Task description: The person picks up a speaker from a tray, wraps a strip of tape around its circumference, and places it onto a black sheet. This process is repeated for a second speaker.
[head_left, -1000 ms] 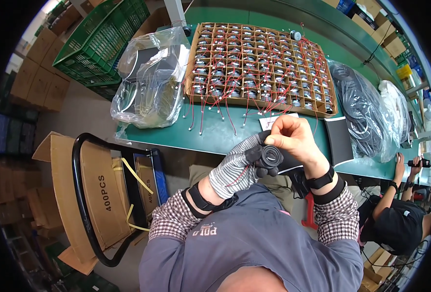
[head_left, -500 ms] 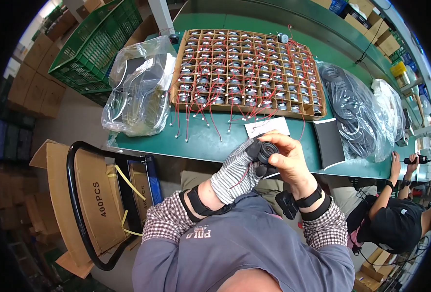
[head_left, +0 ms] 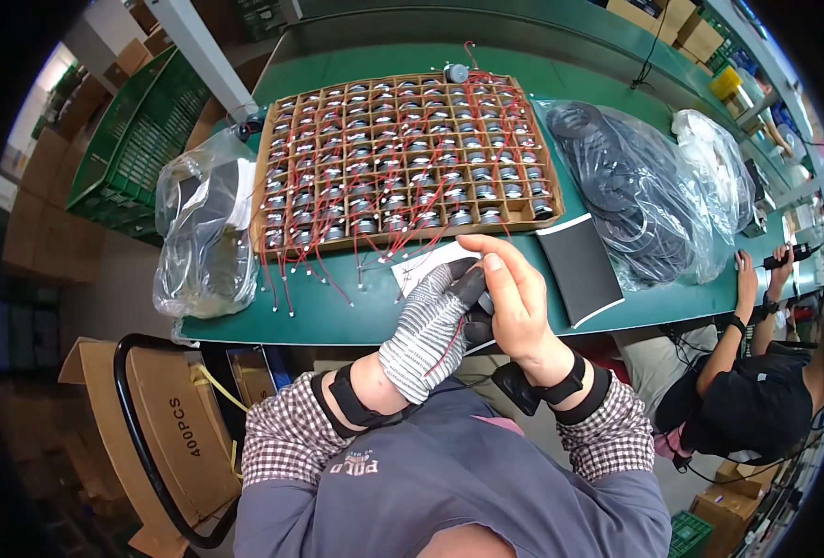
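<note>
My left hand (head_left: 435,321), in a grey striped glove with dark fingertips, is closed around a small round speaker (head_left: 485,302). Most of the speaker is hidden between the two hands. Its thin red wire (head_left: 451,346) hangs over the glove. My bare right hand (head_left: 520,302) lies against the speaker from the right, thumb and fingers stretched upward. Beyond the hands stands a divided cardboard tray (head_left: 263,200) holding many such speakers, their red wires trailing over the near edge. A white sheet (head_left: 414,272) lies just behind my left hand.
On the green bench (head_left: 338,321), a clear bag (head_left: 203,237) sits left of the tray. Right of it lie a dark foam sheet (head_left: 581,270) and a bag of black rings (head_left: 621,186). One loose speaker (head_left: 456,73) rests on the tray's far edge. A co-worker (head_left: 747,400) sits at right.
My right hand has gone from gripping the speaker's black rim with bent fingers to lying against it with fingers stretched. The view has shifted, so the bench items appear further left.
</note>
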Demonstrator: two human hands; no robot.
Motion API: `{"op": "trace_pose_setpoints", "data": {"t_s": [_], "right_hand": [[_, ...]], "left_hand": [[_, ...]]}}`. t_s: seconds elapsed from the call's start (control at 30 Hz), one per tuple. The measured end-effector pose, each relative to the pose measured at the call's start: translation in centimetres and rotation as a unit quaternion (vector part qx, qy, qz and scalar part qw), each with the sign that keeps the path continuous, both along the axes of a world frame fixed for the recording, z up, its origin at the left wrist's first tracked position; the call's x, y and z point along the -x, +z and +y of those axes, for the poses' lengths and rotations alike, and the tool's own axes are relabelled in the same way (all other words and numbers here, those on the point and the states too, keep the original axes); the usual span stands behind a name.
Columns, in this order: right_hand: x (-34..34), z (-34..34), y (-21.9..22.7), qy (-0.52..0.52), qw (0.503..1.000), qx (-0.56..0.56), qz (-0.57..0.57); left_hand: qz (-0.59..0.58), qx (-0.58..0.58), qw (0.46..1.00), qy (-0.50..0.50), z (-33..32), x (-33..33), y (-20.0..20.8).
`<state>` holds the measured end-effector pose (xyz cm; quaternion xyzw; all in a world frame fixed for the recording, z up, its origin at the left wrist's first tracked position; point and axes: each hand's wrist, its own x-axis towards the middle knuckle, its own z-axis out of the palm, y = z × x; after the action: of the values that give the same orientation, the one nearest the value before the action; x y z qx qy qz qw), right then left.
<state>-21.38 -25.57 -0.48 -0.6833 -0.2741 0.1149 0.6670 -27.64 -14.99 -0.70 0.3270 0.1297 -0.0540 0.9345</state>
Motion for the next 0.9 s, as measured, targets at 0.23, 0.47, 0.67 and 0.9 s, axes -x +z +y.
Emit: {"op": "trace_pose_setpoints", "data": {"t_s": [0.23, 0.47, 0.67, 0.9], "right_hand": [[-9.8, -5.1, 1.2, 0.013, 0.976, 0.219, 0.005], [-15.8, -5.2, 0.6, -0.079, 0.879, 0.454, -0.124], [-16.0, -4.0, -0.6, -0.109, 0.852, 0.475, -0.192], [-16.5, -5.7, -1.9, -0.031, 0.957, 0.254, -0.139]], "left_hand": [[0.019, -0.115, 0.993, -0.03, -0.1, -3.2, 0.7], [0.024, -0.205, 0.978, 0.014, -0.8, -8.3, 1.5], [0.043, -0.398, 0.917, -0.005, -1.1, -11.2, 2.0], [0.0, -0.615, 0.788, 0.017, -0.2, -13.8, -0.2]]}}
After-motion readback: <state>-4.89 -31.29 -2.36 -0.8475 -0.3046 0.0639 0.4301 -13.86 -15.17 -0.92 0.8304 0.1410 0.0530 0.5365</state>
